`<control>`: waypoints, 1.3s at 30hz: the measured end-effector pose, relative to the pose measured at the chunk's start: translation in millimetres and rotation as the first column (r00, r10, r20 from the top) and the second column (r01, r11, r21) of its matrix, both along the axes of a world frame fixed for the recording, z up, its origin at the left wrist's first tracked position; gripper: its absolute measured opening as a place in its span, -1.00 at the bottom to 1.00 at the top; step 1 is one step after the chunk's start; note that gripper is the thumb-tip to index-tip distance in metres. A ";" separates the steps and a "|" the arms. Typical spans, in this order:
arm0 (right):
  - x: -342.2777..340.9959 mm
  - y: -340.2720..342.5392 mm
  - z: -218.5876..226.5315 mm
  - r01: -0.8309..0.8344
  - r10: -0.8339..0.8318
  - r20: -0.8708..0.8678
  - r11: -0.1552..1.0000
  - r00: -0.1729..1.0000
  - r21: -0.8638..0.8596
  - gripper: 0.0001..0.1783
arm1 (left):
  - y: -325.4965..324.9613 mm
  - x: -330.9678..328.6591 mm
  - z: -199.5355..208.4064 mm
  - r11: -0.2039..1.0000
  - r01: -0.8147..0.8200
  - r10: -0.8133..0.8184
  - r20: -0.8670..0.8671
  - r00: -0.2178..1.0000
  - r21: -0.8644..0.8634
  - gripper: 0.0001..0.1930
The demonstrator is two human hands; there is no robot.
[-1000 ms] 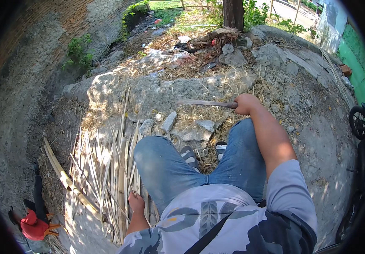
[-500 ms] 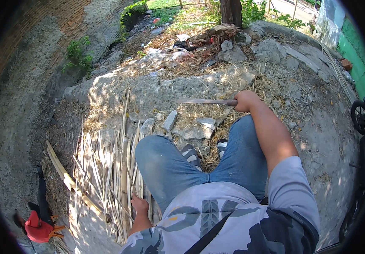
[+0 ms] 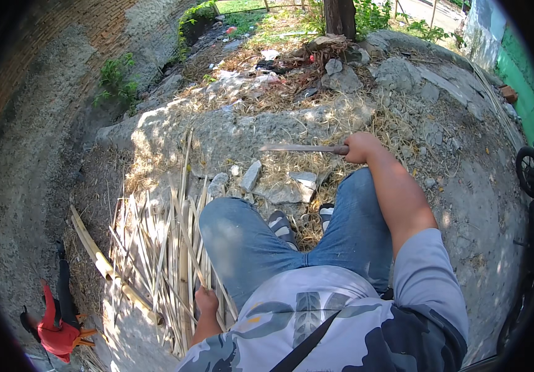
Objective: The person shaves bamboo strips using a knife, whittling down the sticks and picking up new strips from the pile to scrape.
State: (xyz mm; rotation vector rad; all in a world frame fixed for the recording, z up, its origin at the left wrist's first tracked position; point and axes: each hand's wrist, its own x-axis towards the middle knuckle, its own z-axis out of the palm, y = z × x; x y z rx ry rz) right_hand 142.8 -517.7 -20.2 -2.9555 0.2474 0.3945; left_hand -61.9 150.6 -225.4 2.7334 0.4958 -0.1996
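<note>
My right hand [image 3: 360, 147] is closed around the brown handle of a machete [image 3: 301, 148], held out past my right knee. Its long narrow blade points left, above the broken stones. Low at my left side, my left hand [image 3: 206, 300] is closed on the lower end of a bamboo strip [image 3: 189, 248], which slants up and left. Beneath that strip lies a spread of pale split bamboo strips [image 3: 155, 248], beside my left leg. The fingertips of my left hand are hidden from view.
Two thicker bamboo pieces [image 3: 96, 255] lie left of the strips. Farther left, a person in red [image 3: 56, 332] sits. Broken stones [image 3: 251, 176] lie before my feet. A tree trunk [image 3: 339, 18] stands ahead, with a wheel [image 3: 528, 170] at the right edge.
My left hand has taken hold of a bamboo strip and lifted it out from the spread. My right hand and the machete have barely moved. The person in red has raised an arm.
</note>
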 end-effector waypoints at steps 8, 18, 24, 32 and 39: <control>3.0 -0.9 -2.7 0.029 -0.028 0.028 0.999 0.999 -0.021 -0.64 | 11.9 18.7 12.8 0.985 -0.062 0.105 0.279 0.955 -0.159 -0.60; 0.5 11.0 20.1 0.143 -0.151 0.243 0.988 0.958 0.051 -0.70 | -25.9 76.6 108.3 0.587 -0.172 0.319 0.031 0.947 -0.791 -0.62; 10.6 48.9 65.0 -0.016 -0.156 0.435 0.930 0.887 0.366 -0.67 | -101.1 99.1 226.0 0.401 -0.103 0.092 -0.073 0.993 -0.910 -0.65; 7.1 140.0 60.5 -0.419 -0.032 0.667 0.755 0.744 0.504 -0.73 | -174.5 136.7 235.2 0.579 0.089 -0.064 0.063 0.996 -0.810 -0.66; 0.2 128.1 51.8 -0.569 0.377 0.710 0.822 0.594 0.039 -0.73 | -232.0 140.1 241.6 0.832 0.377 -0.292 0.256 0.922 -0.408 -0.62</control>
